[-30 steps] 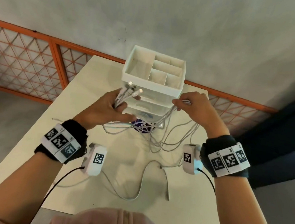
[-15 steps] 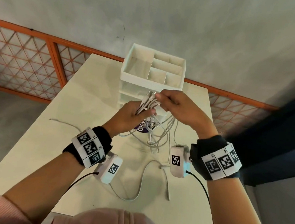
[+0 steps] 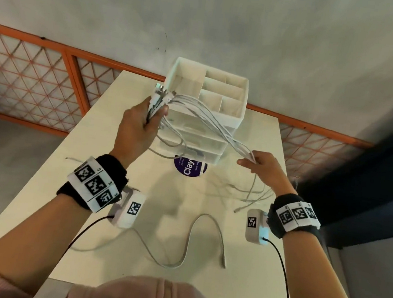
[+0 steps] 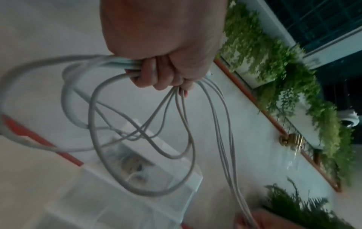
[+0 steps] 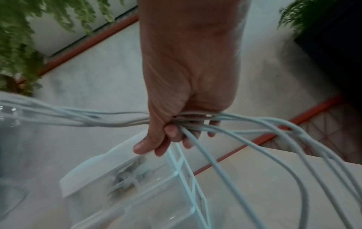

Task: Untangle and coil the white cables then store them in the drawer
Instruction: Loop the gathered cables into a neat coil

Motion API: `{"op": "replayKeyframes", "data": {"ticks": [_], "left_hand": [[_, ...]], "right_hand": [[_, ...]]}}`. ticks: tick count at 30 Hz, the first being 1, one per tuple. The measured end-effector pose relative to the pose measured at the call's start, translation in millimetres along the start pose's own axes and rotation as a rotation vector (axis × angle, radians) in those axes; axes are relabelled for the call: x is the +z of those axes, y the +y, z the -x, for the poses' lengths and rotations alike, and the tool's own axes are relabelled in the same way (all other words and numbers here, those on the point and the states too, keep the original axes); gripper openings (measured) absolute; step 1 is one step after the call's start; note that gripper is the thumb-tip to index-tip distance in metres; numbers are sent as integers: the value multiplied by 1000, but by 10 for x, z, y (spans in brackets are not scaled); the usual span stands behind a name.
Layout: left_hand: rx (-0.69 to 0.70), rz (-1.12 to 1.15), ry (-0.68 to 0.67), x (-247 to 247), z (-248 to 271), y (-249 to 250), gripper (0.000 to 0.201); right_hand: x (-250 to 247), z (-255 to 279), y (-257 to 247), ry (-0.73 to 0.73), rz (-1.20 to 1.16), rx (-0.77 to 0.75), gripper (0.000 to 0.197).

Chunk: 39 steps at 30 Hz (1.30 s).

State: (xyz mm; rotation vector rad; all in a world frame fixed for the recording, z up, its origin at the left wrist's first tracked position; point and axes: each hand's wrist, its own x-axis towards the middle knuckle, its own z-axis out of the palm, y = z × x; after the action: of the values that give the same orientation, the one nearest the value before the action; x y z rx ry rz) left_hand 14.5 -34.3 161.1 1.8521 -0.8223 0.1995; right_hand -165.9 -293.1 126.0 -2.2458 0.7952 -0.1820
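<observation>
A bundle of several white cables (image 3: 208,118) spans between my two hands above the table. My left hand (image 3: 142,120) grips the bundle near its plugs (image 3: 162,93), which stick up past the fist; loops hang below it (image 4: 149,139). My right hand (image 3: 257,162) holds the same strands further along (image 5: 195,122), and their loose ends trail down to the table (image 3: 251,192). The white drawer unit (image 3: 206,115) with clear drawers stands behind the cables. One more white cable (image 3: 192,241) lies loose on the table near me.
The cream table (image 3: 67,195) ends close to me and at the right. A purple round sticker (image 3: 189,167) lies in front of the drawer unit. An orange lattice railing (image 3: 27,75) and a grey wall stand behind. Plants (image 4: 293,77) show in the wrist views.
My hands, close together at the drawer unit half a second ago, have drawn apart. The left has risen up and left with the plug ends; the right has slid right and down along the strands.
</observation>
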Motion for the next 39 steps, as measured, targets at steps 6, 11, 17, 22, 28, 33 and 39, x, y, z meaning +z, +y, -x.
{"op": "replayKeyframes", "data": {"ticks": [6,11,17,22,28,33,39], "left_hand": [[-93,-258,-85,210,315,-275,33],[-181,-487,-287,384,445,-489,31],[-268,-533,-432,546,579,-539,32],[-296,-460,-465,603,636,-529,35],[-357,-168,-488,501,641,-412,44],[-364,203,-524,401,635,-272,31],[-326,500,-589,325,655,31,25]], "right_hand": [[41,-56,237,53,50,60,24],[373,205,480,-8,280,167,65],[790,651,568,-504,350,386,30],[1127,896,603,-625,498,404,33],[734,632,274,-589,331,350,16],[255,404,-481,-390,246,-27,14],[297,445,-1189,-349,-266,-217,22]]}}
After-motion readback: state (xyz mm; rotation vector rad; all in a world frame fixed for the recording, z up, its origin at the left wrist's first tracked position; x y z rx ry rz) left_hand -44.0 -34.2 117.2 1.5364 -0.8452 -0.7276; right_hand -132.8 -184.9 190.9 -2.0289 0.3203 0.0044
